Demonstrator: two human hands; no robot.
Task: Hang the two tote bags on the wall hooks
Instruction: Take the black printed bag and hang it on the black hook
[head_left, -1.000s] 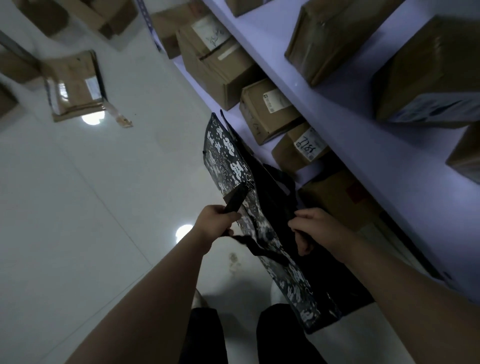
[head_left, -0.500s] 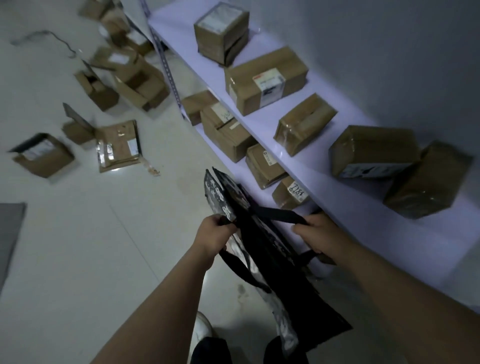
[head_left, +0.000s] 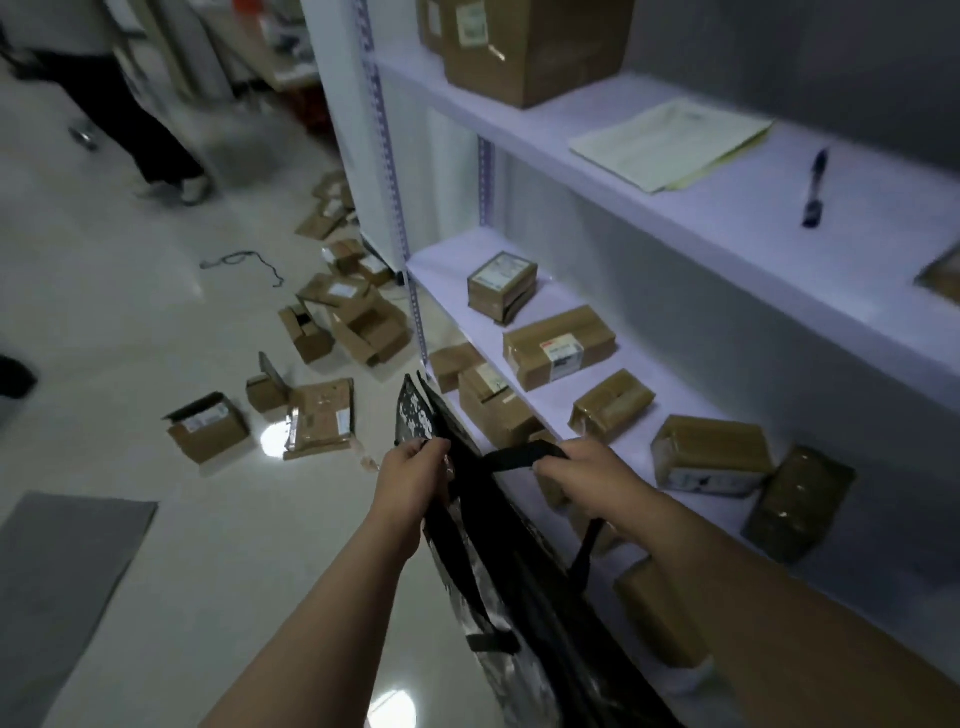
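Observation:
I hold a black tote bag (head_left: 498, 582) with a black-and-white patterned side in front of me, hanging down beside the shelf unit. My left hand (head_left: 413, 475) grips the bag's top edge on the left side. My right hand (head_left: 584, 475) is closed around a black strap handle (head_left: 524, 457) that stretches between the two hands. The bag hangs edge-on, so I cannot tell whether one or two bags are held. No wall hooks are in view.
A white shelf unit (head_left: 649, 410) on the right carries several taped cardboard boxes (head_left: 558, 351). Papers (head_left: 670, 143) and a pen (head_left: 813, 192) lie on the upper shelf. More boxes (head_left: 317, 415) litter the floor. A person's legs (head_left: 130, 119) stand at far left; a grey mat (head_left: 62, 582) lies near left.
The view has tilted up from the floor to the shelves. Both hands raised the bag, and my right hand now pulls its strap handle taut.

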